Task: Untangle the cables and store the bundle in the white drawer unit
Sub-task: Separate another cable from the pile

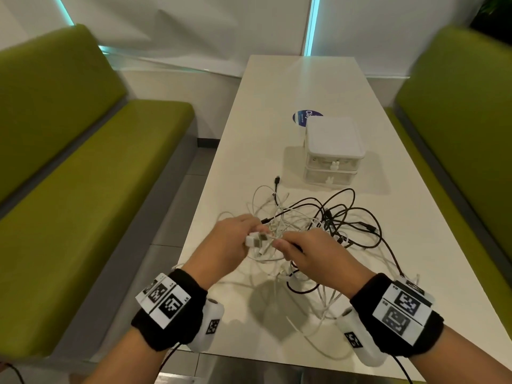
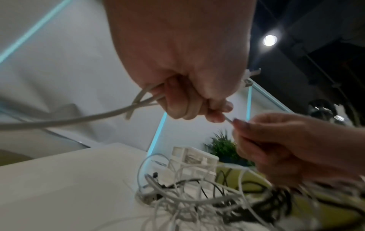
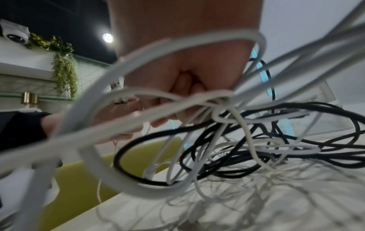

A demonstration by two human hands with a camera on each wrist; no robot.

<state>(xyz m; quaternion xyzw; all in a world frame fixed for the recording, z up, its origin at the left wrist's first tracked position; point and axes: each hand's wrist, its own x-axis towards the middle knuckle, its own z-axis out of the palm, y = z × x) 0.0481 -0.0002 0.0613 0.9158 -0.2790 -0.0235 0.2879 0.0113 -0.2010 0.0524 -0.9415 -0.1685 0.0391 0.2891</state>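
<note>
— Where is the tangle of cables (image 1: 313, 231) lying?
— On the counter (image 1: 291, 87), near edge, under both hands.
— And the drawer unit (image 1: 332, 151)?
— Sitting just beyond the tangle, slightly right. Benches are flanking the counter, left (image 1: 77, 167) and right (image 1: 457, 128).

White table (image 1: 277, 112) between two green benches (image 1: 91, 173) (image 1: 457, 112). Blue round sticker (image 1: 300, 116) on the tabletop. Plant (image 2: 223, 146) in the background; ceiling lamp (image 2: 269, 40) lit.
</note>
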